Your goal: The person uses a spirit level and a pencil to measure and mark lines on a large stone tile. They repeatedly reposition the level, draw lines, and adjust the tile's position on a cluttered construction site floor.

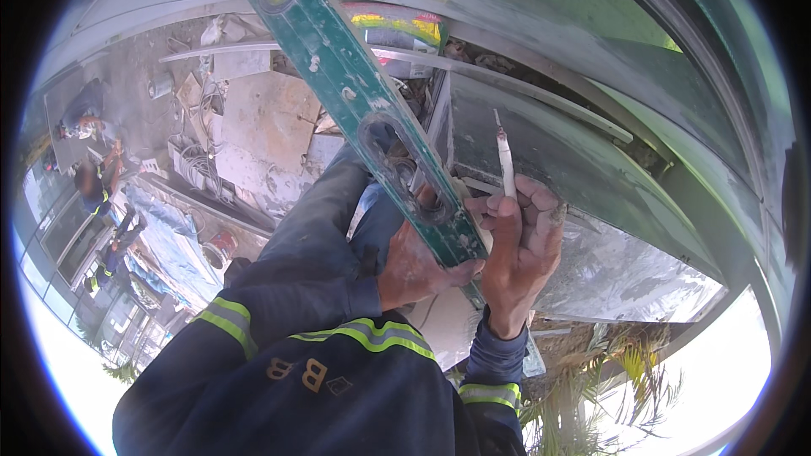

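Observation:
A long green spirit level, scuffed and spotted with white, slants from the upper left down to my hands. Its round vial is at the far end, and a slotted opening is nearer to me. My left hand is closed around the near end, with some fingers showing through the slot. Just right of the level, my right hand is raised and pinches a slim white pen-like tool. That tool points upward, with a dark reddish collar and a thin tip; its exact kind is unclear.
Grey panels and a long strip lie ahead and right. A colourful bag is beyond the level. Dusty boards, coiled cable and a bucket are left. Other people are farther left. Leafy plants stand lower right.

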{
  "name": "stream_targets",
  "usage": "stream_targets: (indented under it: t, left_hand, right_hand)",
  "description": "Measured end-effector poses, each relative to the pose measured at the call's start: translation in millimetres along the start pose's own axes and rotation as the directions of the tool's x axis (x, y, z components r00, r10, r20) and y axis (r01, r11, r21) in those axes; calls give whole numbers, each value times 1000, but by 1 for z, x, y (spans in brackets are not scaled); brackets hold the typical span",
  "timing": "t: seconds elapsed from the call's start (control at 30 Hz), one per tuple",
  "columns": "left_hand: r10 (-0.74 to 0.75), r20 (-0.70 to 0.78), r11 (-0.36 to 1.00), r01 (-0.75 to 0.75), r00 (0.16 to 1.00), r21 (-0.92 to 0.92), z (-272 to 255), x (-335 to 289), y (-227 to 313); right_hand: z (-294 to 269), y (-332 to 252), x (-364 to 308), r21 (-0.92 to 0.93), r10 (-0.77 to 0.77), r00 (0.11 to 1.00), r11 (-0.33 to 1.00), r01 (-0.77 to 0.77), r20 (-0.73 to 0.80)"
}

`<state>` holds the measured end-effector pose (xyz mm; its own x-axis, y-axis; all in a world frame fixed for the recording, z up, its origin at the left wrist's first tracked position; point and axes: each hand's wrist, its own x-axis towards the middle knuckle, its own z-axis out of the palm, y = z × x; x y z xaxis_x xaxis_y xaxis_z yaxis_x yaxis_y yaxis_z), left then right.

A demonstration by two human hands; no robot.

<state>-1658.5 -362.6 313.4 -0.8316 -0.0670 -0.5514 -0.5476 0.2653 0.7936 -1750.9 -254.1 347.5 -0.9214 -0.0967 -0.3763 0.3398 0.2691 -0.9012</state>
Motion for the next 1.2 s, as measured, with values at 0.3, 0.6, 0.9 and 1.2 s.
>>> stream_targets:
  t: [0.3,0.6,0.9,1.2]
  left_hand:
    - [7,38,993,-11,999,119,-2,3,1]
    - [-64,56,998,63,996,19,-6,-3,1]
    - [-144,96,989,147,985,-33,-1,-7,-7]
    - [-202,134,935,232,970,-270,3,-10,-16]
  right_hand:
    - [-9,-5,4,12,19,999,1000,-19,49]
    - [-20,-16,38,-533,-268,859,692,487,436]
    - [-13,-11,71,-433,-106,778,781,450,619]
    - [-11,1,87,-301,128,742,948,103,658]
